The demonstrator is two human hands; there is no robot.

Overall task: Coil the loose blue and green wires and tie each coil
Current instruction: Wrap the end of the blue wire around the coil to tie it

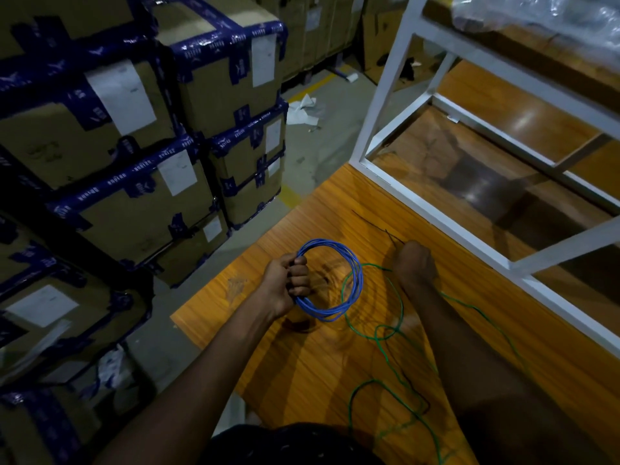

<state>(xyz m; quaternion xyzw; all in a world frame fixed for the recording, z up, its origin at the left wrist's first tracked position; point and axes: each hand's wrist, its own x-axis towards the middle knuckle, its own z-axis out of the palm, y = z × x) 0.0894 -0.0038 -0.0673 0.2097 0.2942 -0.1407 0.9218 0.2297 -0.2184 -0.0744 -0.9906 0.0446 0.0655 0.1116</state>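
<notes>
While dim light fell across the orange wood-grain bench (pixel 302 370), the left grip (pixel 285 280) was clamped around the near-left side of the blue wire (pixel 330 317), which was already wound into a round coil of several turns and held just above the bench top. To the right of the coil, the right grip (pixel 414 263) lay in shadow with its fingers curled under, at the near end of a thin dark strand (pixel 369 223) that ran away across the bench toward the far left; I cannot tell whether it pinched that strand. Still loose, the green wire (pixel 402 307) wandered in open loops from beside the blue coil, under the right forearm and back to the near edge of the bench. A white metal frame (pixel 385 78) stood on the far right part of the bench, with crinkled clear plastic (pixel 536 15) on its upper shelf. Left of the bench, cardboard boxes (pixel 134 203) bound with dark blue tape and bearing white labels were stacked high on a grey concrete floor (pixel 315 156). Scraps of white paper (pixel 303 110) lay on that floor farther off, near a yellow painted line (pixel 292 193).
</notes>
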